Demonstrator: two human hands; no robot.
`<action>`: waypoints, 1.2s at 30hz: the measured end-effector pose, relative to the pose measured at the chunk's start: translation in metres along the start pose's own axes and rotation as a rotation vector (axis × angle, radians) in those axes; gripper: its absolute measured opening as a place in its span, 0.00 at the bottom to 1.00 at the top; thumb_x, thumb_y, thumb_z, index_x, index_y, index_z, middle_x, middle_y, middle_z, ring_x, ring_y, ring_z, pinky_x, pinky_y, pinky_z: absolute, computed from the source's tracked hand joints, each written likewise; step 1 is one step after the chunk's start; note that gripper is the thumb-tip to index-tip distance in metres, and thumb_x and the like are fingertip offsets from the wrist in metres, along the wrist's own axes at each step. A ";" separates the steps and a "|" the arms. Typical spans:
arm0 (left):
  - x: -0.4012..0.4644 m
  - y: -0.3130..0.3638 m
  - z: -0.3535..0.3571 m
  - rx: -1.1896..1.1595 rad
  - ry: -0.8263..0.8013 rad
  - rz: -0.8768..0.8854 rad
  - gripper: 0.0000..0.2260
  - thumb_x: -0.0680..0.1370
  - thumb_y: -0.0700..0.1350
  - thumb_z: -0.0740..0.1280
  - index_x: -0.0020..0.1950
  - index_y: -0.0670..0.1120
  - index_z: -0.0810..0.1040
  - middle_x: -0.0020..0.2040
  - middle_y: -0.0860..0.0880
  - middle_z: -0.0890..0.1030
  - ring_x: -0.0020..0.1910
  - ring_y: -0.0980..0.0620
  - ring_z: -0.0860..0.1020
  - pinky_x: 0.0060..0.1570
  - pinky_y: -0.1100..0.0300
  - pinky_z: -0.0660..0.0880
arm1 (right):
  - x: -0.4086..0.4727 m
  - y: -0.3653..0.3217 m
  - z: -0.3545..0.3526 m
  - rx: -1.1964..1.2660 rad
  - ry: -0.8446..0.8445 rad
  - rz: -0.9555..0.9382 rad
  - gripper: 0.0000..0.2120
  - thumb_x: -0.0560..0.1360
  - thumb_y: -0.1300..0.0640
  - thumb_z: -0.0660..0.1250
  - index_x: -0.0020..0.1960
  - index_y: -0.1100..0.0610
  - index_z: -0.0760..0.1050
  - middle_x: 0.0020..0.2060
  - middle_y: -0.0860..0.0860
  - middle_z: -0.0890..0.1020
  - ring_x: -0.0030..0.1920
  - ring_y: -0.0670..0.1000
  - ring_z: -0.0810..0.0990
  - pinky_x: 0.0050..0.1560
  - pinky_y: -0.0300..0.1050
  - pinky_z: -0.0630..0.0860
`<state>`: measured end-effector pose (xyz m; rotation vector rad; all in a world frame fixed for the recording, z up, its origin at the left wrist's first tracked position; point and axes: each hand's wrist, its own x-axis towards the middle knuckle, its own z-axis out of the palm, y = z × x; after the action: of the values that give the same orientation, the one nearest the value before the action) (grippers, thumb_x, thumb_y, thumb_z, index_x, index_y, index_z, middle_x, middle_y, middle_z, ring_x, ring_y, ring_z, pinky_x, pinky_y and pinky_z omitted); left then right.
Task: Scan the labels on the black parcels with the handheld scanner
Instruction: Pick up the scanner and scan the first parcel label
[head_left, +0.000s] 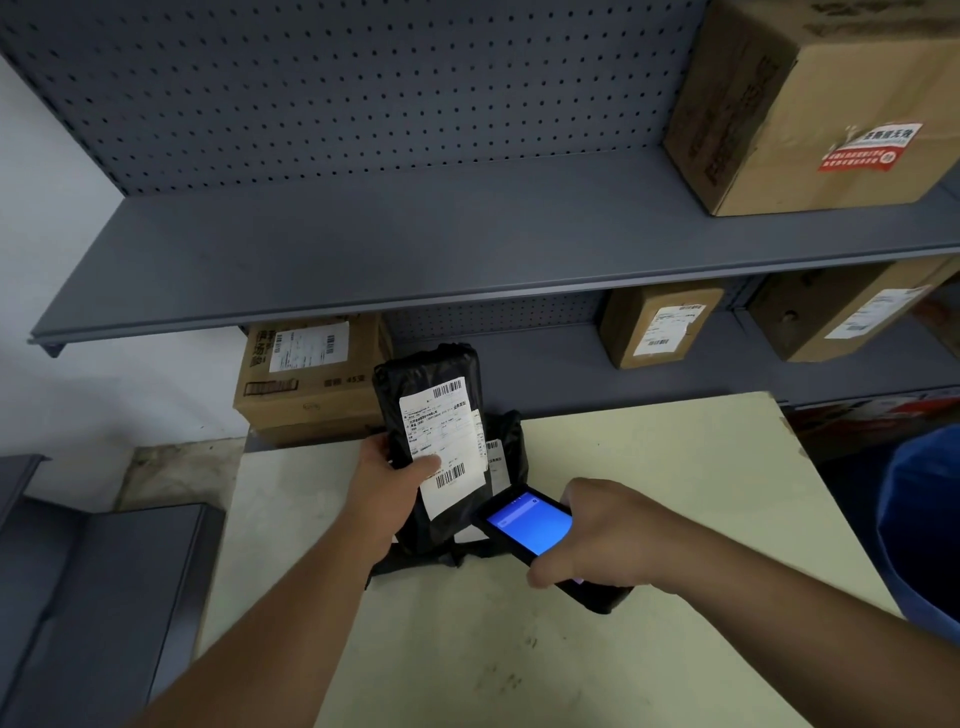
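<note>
My left hand (387, 480) grips a black parcel (423, 382) and holds it upright over the pale table (675, 467), thumb pressed on its white barcode label (444, 441). A second black parcel (511, 441) with its own label lies on the table just behind it, mostly hidden. My right hand (602, 535) holds the black handheld scanner (530, 522), whose screen glows blue. The scanner's front end sits right below the lifted parcel's label, close to its lower barcode.
Grey metal shelving (415, 244) with a pegboard back stands behind the table. A large cardboard box (810, 109) sits on its upper right; smaller boxes (311, 379) (660, 325) sit on the lower shelf. A blue bin (924, 530) is at the right, grey panels at the left.
</note>
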<state>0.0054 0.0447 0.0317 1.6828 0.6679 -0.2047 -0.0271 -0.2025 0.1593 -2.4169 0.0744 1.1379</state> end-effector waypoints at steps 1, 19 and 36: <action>0.000 -0.001 0.003 -0.002 -0.005 0.003 0.26 0.73 0.43 0.78 0.69 0.49 0.76 0.61 0.52 0.86 0.58 0.49 0.85 0.57 0.50 0.81 | 0.000 0.003 -0.001 0.006 0.000 0.004 0.27 0.64 0.42 0.80 0.55 0.53 0.75 0.50 0.51 0.87 0.55 0.52 0.86 0.43 0.45 0.77; -0.007 -0.015 0.131 -0.017 -0.230 -0.195 0.09 0.76 0.42 0.76 0.56 0.50 0.85 0.48 0.49 0.90 0.46 0.46 0.89 0.47 0.52 0.83 | 0.004 0.105 -0.030 0.229 0.043 0.136 0.28 0.61 0.43 0.80 0.55 0.52 0.75 0.46 0.50 0.88 0.51 0.52 0.88 0.43 0.45 0.78; 0.014 -0.053 0.266 -0.089 -0.291 -0.438 0.07 0.77 0.40 0.74 0.55 0.43 0.87 0.47 0.43 0.91 0.47 0.40 0.89 0.51 0.49 0.84 | 0.020 0.200 -0.058 0.359 0.018 0.273 0.29 0.59 0.43 0.81 0.56 0.48 0.75 0.44 0.49 0.88 0.48 0.50 0.89 0.46 0.42 0.80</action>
<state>0.0489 -0.1982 -0.0820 1.3682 0.8035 -0.7070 -0.0204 -0.4030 0.0986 -2.1372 0.5793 1.1059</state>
